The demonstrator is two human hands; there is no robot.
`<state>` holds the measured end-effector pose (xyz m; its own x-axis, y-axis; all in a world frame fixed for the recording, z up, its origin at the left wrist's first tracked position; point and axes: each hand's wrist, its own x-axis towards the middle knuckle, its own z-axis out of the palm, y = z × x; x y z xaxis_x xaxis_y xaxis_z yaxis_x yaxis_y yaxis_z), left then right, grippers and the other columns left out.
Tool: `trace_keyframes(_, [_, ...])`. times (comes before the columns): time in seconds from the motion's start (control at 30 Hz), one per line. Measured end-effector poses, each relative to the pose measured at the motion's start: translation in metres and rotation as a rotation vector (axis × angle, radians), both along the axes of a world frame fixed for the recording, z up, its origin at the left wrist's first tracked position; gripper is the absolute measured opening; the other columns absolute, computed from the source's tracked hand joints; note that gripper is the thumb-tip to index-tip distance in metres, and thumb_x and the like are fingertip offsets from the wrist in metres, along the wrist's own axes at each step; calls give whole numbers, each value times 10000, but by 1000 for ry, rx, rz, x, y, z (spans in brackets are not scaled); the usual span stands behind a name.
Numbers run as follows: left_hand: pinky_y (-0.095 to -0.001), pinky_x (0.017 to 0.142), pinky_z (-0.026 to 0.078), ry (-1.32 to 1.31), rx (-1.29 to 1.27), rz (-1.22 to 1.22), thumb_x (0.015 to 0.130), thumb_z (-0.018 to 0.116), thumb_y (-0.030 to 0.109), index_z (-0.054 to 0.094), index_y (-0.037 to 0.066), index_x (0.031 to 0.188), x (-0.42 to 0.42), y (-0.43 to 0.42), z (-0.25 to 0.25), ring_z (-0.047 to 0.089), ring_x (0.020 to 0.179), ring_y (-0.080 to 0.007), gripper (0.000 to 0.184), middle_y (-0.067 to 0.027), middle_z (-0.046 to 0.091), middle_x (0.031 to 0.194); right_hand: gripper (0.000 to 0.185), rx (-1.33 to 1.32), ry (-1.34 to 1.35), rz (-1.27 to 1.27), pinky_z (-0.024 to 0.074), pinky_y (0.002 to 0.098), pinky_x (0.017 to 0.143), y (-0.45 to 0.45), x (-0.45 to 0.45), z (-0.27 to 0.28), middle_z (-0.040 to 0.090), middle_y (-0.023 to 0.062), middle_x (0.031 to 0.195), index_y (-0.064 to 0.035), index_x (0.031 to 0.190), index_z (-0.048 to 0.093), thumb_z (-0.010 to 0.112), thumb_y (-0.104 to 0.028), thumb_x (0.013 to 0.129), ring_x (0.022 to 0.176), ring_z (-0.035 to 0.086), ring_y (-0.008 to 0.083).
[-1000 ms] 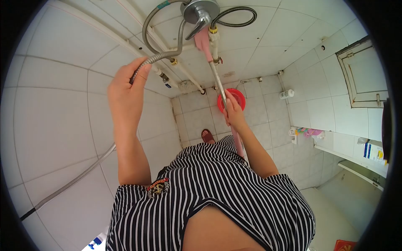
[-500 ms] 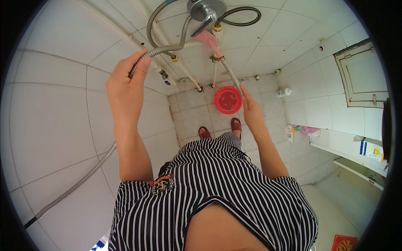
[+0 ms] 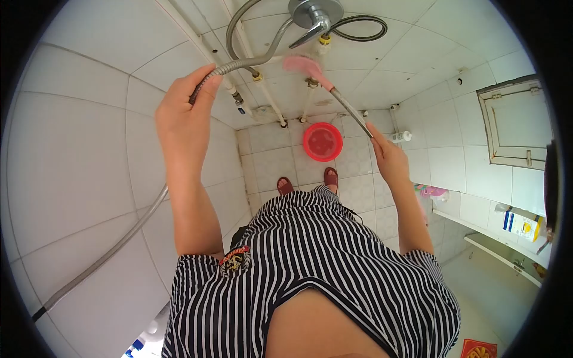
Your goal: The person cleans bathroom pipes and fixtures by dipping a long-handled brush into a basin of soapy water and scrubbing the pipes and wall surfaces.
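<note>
My left hand (image 3: 186, 122) pinches a flexible metal shower hose (image 3: 249, 62), which loops up to the chrome mixer tap (image 3: 315, 15) on the wall. The hose also hangs down along the left wall below my wrist. In my right hand (image 3: 392, 160) is the metal handle of a long-handled scrub brush (image 3: 352, 112), fingers wrapped round it. Its pink head reaches up and left to the tiled wall, just below the tap and near the pipes. Whether the bristles touch the tiles, I cannot tell.
A red basin (image 3: 323, 142) with liquid stands on the floor before my feet. White pipes (image 3: 271, 101) with valves run down the wall. At the right are a white bottle (image 3: 401, 136), a small wall hatch (image 3: 514, 122) and a shelf (image 3: 465, 222) with a carton (image 3: 520, 225).
My right hand has moved to the right, and the brush with it; its pink head has dropped away from the tap lever. My left hand keeps its grip on the hose.
</note>
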<state>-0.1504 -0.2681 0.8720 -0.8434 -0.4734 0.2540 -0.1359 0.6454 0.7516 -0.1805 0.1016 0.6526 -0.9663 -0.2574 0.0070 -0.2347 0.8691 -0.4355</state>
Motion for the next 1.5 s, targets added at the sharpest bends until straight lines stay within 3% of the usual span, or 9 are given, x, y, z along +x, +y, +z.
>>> trace_keyframes(0.07, [-256, 840, 468, -4, 6, -1, 950, 730, 287, 759, 91, 1154, -2, -2, 0, 599, 901, -105, 285, -10, 704, 960, 438, 71, -18, -13, 521, 515, 653, -3, -8, -5, 667, 161, 835, -459, 1474, 446, 485, -350, 1052, 739, 666, 382])
trace_keyframes(0.13, [-272, 728, 462, 40, -22, -1, 943, 725, 242, 745, 54, 1110, -4, 0, -1, 558, 782, -121, 252, -27, 656, 865, 433, 145, -46, -36, 519, 513, 643, -12, -19, -16, 668, 158, 837, -461, 1471, 450, 482, -356, 1053, 719, 663, 384])
trace_keyframes(0.3, [-267, 734, 463, 21, -11, 34, 942, 729, 244, 748, 64, 1120, -4, -4, -6, 560, 787, -119, 254, -22, 660, 871, 421, 152, 1, 85, 524, 507, 647, -73, -44, -9, 683, 178, 885, -453, 1463, 467, 474, -347, 1055, 756, 674, 382])
trace_keyframes(0.43, [-254, 832, 466, -7, 4, 71, 937, 742, 304, 764, 113, 1158, -4, -10, -5, 597, 886, -99, 293, -5, 697, 933, 432, 95, -74, 54, 532, 499, 682, -24, -46, -5, 691, 185, 927, -447, 1472, 455, 478, -344, 1053, 801, 683, 378])
trace_keyframes(0.7, [-251, 832, 468, -19, 44, 141, 933, 746, 314, 764, 105, 1158, -1, -13, -10, 601, 891, -96, 308, -5, 704, 935, 385, 93, -72, 112, 525, 477, 694, -86, -58, 5, 709, 158, 894, -416, 1422, 537, 522, -360, 1042, 801, 677, 379])
trace_keyframes(0.83, [-250, 840, 472, -27, 33, 176, 934, 744, 326, 763, 109, 1166, -1, -15, -7, 612, 897, -99, 318, -12, 715, 942, 390, -6, -29, 48, 522, 477, 691, -29, -51, -2, 703, 150, 865, -410, 1429, 529, 519, -364, 1042, 783, 672, 371])
trace_keyframes(1.1, [-268, 776, 475, 3, 4, 206, 937, 731, 264, 759, 80, 1136, 8, -22, -12, 583, 830, -112, 272, -20, 694, 932, 384, 57, -113, 146, 522, 460, 721, -101, -60, 1, 724, 144, 956, -399, 1431, 536, 493, -375, 1051, 859, 682, 364])
trace_keyframes(1.33, [-267, 762, 469, -15, 24, 247, 937, 730, 258, 761, 79, 1131, 5, -19, -14, 571, 817, -106, 266, -14, 684, 914, 413, -11, -180, 20, 532, 493, 784, -43, -49, 16, 716, 161, 1053, -388, 1470, 483, 443, -378, 1059, 929, 681, 380])
trace_keyframes(1.5, [-265, 766, 470, 10, -4, 208, 936, 733, 264, 762, 82, 1131, 3, -20, -19, 577, 829, -104, 268, -15, 691, 930, 403, -16, -131, 194, 532, 500, 770, -96, -69, 2, 717, 166, 1055, -372, 1448, 517, 471, -369, 1048, 922, 682, 381])
